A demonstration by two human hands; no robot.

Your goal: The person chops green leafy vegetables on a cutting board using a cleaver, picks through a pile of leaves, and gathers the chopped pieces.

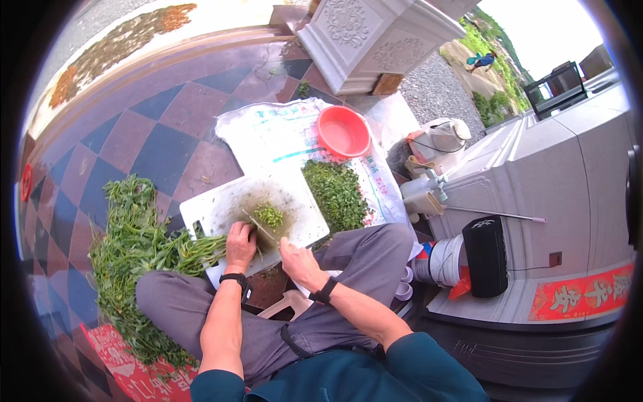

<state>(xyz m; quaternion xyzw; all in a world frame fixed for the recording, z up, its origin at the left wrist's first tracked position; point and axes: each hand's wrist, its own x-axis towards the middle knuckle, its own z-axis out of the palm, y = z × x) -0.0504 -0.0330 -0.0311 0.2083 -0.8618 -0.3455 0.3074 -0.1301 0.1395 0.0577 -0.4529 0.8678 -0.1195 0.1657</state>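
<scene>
On a stained white plastic cutting board (296, 201), my left hand (240, 247) presses down a bunch of green stems (208, 248), whose leafy ends trail off to the left. My right hand (300, 262) grips the handle end of a knife (261, 227), and its thin blade stands over the board just right of my left fingers. A small heap of chopped stems (269, 215) lies beyond the blade. A larger pile of chopped greens (336, 196) rests on a white woven sack (286, 125) at the board's right. The knife's handle is mostly hidden by my fingers.
A red plastic basin (343, 131) sits on the sack. Uncut leafy greens (125, 246) spread over the checkered tile floor (163, 151) by my left knee. A carved stone pillar base (369, 45) stands ahead. Buckets (444, 261) and a black box (485, 256) are at right; a person (483, 61) is far off.
</scene>
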